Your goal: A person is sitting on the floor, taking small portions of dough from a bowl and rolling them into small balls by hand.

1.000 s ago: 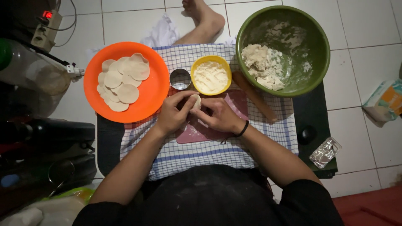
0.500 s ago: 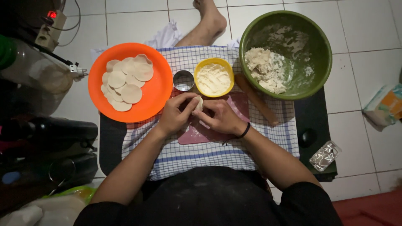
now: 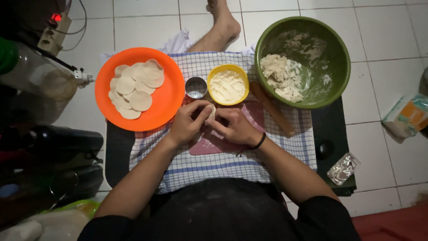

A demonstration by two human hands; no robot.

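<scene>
Dough piece (image 3: 210, 112) sits pinched between fingertips of left hand (image 3: 187, 122) and right hand (image 3: 235, 126)

Orange plate (image 3: 171, 96) w/ stacked round dough discs (image 3: 135, 87), left. Small metal ring cutter (image 3: 196, 87) beside yellow bowl of flour (image 3: 228, 85). Green bowl (image 3: 339, 53) holding dough lump (image 3: 281, 76), right. Wooden rolling pin (image 3: 272, 108) on checked cloth (image 3: 214, 167). Pink mat (image 3: 214, 145) underneath. Foil packet (image 3: 342, 168) at low table's (image 3: 330, 129) corner.
</scene>
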